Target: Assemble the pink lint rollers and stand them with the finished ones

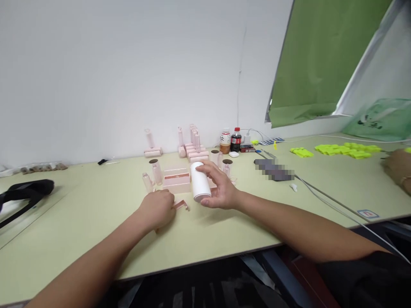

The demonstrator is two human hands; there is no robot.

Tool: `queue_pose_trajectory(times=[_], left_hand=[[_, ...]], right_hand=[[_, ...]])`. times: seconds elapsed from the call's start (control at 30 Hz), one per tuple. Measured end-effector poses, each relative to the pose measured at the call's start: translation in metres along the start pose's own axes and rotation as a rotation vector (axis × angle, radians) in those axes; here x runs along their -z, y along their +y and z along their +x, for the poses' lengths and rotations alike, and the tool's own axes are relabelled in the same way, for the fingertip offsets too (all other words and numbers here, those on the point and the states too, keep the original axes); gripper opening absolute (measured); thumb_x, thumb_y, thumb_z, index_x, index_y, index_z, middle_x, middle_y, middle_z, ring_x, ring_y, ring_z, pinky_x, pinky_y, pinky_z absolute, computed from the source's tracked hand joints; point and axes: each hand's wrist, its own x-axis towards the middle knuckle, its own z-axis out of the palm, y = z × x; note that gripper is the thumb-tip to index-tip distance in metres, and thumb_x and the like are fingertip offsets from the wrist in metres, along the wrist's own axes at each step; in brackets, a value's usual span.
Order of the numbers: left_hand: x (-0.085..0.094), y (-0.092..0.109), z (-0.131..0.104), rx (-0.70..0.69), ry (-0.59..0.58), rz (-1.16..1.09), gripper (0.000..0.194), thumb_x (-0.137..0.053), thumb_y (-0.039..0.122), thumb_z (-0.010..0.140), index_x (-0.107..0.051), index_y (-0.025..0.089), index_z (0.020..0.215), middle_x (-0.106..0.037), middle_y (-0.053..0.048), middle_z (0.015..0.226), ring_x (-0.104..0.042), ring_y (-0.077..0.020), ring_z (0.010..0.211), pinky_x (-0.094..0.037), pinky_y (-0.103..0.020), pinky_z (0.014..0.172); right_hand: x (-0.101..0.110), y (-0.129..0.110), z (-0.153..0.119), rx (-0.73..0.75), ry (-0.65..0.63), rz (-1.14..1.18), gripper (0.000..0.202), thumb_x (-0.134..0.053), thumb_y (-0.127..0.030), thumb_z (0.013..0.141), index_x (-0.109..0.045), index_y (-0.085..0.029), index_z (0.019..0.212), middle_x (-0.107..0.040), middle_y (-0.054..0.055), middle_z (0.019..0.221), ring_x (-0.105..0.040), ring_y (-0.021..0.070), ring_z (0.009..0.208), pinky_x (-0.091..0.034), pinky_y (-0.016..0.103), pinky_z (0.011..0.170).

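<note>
My right hand [224, 189] is wrapped round a white cylinder [199, 179], which tilts a little above the table with a pinkish end towards me. Low over the table, my left hand [159, 207] has its fingers curled in; what they hold, if anything, is hidden. A small pink bent piece [181, 205] lies by its fingertips. Just behind stands an open pink box [176, 184] with a brownish-pink inside. Pink clear tubes [156, 172] stand around the box, near dark round discs [154, 161].
Along the wall are stacked pink cylinders [199, 156], a drink bottle [225, 142] and a cola bottle [236, 140]. A cable [330, 201] crosses the table on the right, past bright yellow pieces [348, 149]. Another person's arm [400, 167] rests at the far right; a black strap-like object [27, 190] lies left.
</note>
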Motion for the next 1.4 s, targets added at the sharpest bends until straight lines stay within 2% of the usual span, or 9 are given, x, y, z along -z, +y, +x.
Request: queue_pose_trajectory(times=[0.2, 0.3, 0.37, 0.53, 0.67, 0.83, 0.93, 1.23, 1.4], left_hand=[[0.016, -0.014, 0.0, 0.136, -0.149, -0.488, 0.019, -0.065, 0.037, 0.069, -0.056, 0.02, 0.065, -0.058, -0.004, 0.06, -0.052, -0.0165, 0.046, -0.034, -0.022, 0.037], [0.024, -0.01, 0.001, 0.218, -0.091, -0.763, 0.024, -0.064, 0.043, 0.073, -0.055, 0.022, 0.082, -0.054, 0.0, 0.06, -0.054, -0.0165, 0.049, -0.036, -0.019, 0.033], [0.025, -0.003, 0.002, 0.233, 0.072, -0.943, 0.027, -0.06, 0.047, 0.078, -0.051, 0.024, 0.089, -0.049, 0.004, 0.058, -0.05, -0.0139, 0.046, -0.037, -0.019, 0.033], [0.015, 0.017, 0.003, 0.04, 0.405, -1.308, 0.034, -0.043, 0.056, 0.09, -0.048, 0.024, 0.1, -0.048, 0.005, 0.063, -0.048, -0.0119, 0.049, -0.042, -0.022, 0.041], [-0.001, 0.027, 0.005, -0.054, 0.471, -1.35, 0.037, -0.044, 0.058, 0.09, -0.047, 0.022, 0.096, -0.046, 0.004, 0.066, -0.049, -0.0116, 0.058, -0.047, -0.022, 0.051], [-0.013, 0.031, 0.007, -0.035, 0.416, -1.338, 0.039, -0.044, 0.061, 0.091, -0.043, 0.023, 0.096, -0.049, 0.003, 0.077, -0.052, -0.0112, 0.061, -0.042, -0.02, 0.045], [-0.015, 0.032, 0.005, -0.018, 0.427, -1.235, 0.038, -0.042, 0.058, 0.093, -0.045, 0.022, 0.103, -0.054, 0.0, 0.085, -0.055, -0.0128, 0.068, -0.045, -0.022, 0.053], [-0.03, 0.031, 0.009, -0.177, 0.649, -1.032, 0.036, -0.039, 0.053, 0.096, -0.047, 0.02, 0.108, -0.056, -0.008, 0.108, -0.057, -0.0199, 0.097, -0.047, -0.034, 0.082], [-0.029, 0.026, 0.005, -0.318, 0.656, -0.927, 0.039, -0.042, 0.051, 0.095, -0.041, 0.023, 0.123, -0.055, -0.008, 0.108, -0.057, -0.0206, 0.096, -0.047, -0.036, 0.083]], right_hand=[[0.001, -0.005, 0.008, -0.146, 0.167, 0.356, 0.067, -0.073, -0.058, 0.069, -0.051, -0.025, 0.123, -0.047, 0.012, 0.133, -0.051, 0.0291, 0.118, -0.048, 0.044, 0.094], [0.005, -0.009, 0.015, -0.313, 0.251, 0.711, 0.06, -0.067, -0.061, 0.071, -0.053, -0.023, 0.115, -0.059, 0.009, 0.117, -0.061, 0.0243, 0.097, -0.052, 0.041, 0.086], [0.005, -0.012, 0.018, -0.464, 0.185, 0.984, 0.056, -0.058, -0.064, 0.075, -0.052, -0.022, 0.113, -0.065, 0.009, 0.105, -0.065, 0.0242, 0.089, -0.054, 0.042, 0.081], [-0.009, -0.018, 0.015, -0.76, -0.214, 1.366, 0.068, -0.026, -0.073, 0.086, -0.049, -0.017, 0.118, -0.071, 0.015, 0.095, -0.071, 0.0298, 0.081, -0.054, 0.043, 0.072], [-0.022, -0.017, 0.009, -0.823, -0.334, 1.402, 0.079, -0.011, -0.077, 0.087, -0.049, -0.015, 0.119, -0.071, 0.016, 0.09, -0.072, 0.0287, 0.077, -0.055, 0.039, 0.066], [-0.026, -0.019, 0.008, -0.862, -0.396, 1.385, 0.082, -0.011, -0.077, 0.087, -0.05, -0.013, 0.119, -0.071, 0.017, 0.09, -0.071, 0.0257, 0.073, -0.056, 0.038, 0.066], [-0.026, -0.024, 0.008, -0.865, -0.39, 1.355, 0.079, -0.014, -0.075, 0.089, -0.051, -0.013, 0.119, -0.071, 0.015, 0.09, -0.07, 0.0246, 0.073, -0.056, 0.039, 0.067], [-0.033, -0.031, 0.006, -0.835, -0.254, 1.368, 0.058, -0.028, -0.063, 0.093, -0.053, -0.019, 0.121, -0.069, 0.009, 0.091, -0.068, 0.0225, 0.078, -0.056, 0.043, 0.076], [-0.033, -0.033, 0.005, -0.774, -0.261, 1.3, 0.049, -0.045, -0.057, 0.088, -0.055, -0.019, 0.117, -0.068, 0.009, 0.09, -0.065, 0.0214, 0.078, -0.056, 0.038, 0.07]])
